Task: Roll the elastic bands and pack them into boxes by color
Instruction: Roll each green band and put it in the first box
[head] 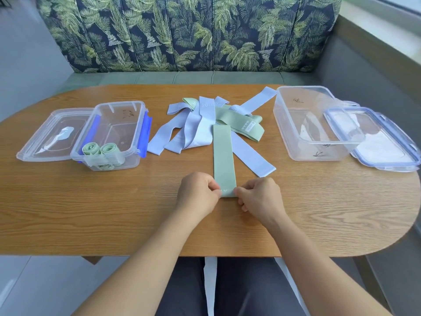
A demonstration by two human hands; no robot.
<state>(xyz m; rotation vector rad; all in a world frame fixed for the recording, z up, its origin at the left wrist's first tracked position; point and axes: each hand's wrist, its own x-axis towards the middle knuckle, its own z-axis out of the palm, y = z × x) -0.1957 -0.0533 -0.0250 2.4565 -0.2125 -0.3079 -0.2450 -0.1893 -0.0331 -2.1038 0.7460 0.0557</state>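
Observation:
A green elastic band (pixel 224 156) lies flat and straight on the wooden table (pixel 114 213), pointing away from me. My left hand (pixel 198 193) pinches its near left corner and my right hand (pixel 259 193) pinches its near right corner. Behind it sits a loose pile of blue and green bands (pixel 205 119). The clear box on the left (pixel 109 137) holds two rolled green bands (pixel 102 151). On the right stands a larger clear box (pixel 314 124) with no bands in it.
A clear lid (pixel 54 135) lies left of the left box. A blue-rimmed lid (pixel 373 137) leans against the right box near the table's edge. A leaf-patterned bench back (pixel 193 33) stands beyond the table. Bare wood lies on both sides of my hands.

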